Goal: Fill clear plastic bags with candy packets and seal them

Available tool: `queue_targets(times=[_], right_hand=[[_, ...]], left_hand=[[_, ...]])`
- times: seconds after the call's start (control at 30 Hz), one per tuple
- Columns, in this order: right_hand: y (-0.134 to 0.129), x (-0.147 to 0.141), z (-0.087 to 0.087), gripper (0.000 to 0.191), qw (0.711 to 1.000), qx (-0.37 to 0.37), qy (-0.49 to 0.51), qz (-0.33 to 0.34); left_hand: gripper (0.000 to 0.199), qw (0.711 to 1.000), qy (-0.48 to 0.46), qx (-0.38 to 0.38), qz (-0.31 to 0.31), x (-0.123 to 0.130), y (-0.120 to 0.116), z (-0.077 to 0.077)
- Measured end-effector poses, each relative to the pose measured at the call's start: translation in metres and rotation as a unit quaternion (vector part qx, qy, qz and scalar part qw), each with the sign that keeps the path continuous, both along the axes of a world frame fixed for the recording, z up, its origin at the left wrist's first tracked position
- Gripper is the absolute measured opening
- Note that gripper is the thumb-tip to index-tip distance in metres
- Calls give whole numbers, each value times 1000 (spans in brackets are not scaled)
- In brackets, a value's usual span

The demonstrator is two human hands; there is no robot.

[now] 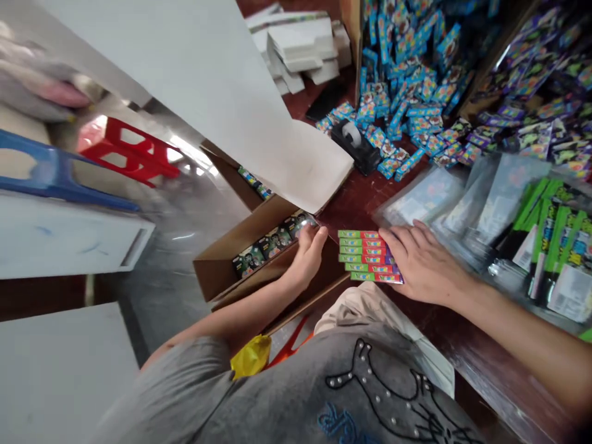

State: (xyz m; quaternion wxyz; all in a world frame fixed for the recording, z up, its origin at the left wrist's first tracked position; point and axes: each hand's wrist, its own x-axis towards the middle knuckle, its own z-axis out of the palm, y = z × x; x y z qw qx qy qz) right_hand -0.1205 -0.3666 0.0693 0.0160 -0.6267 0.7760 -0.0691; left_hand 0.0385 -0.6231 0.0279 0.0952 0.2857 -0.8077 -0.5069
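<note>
My right hand (423, 265) rests at the right end of a stack of several thin green and red packs (365, 256) near the table's front edge; its fingers bend over that end. My left hand (311, 250) is to the left of the packs, apart from them, above the edge of a cardboard box (217, 268). Its thumb and fingers come close together, and I cannot make out anything between them. Inside the box stands a row of dark printed packs (272, 243).
Blue small packs (416, 117) and purple packs (531, 74) are heaped at the back right. A tape dispenser (358, 145) stands before them. Clear bags (504, 191) and green-black pouches (550, 234) lie right. White cartons (303, 46) are behind; a white board (185, 68) juts in.
</note>
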Motion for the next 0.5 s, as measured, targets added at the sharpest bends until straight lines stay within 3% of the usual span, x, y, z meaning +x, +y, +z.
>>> queue_targets(times=[0.07,0.13,0.27,0.37,0.43,0.5], right_hand=[[0,4,-3,87,1000,-4,13,-12],[0,5,-2,88,999,-14,22,-22],[0,-5,23,94,998,-52,13,-42],[-20,-26,57,101,994,-107,-7,-24],[-53,-43,73,104,991,-132,-29,19],[-98,-60,76,112,987,-131,-59,74]], left_hand=[[88,980,16,-190,54,-13,-29,-3],[93,955,-25,-296,1,-29,-58,-3],[28,922,-104,-344,-143,-37,-84,-4],[32,899,-69,-376,-213,-14,-82,-5],[31,884,-49,-389,-255,6,-79,-4],[31,872,-37,-395,-287,21,-76,-4]])
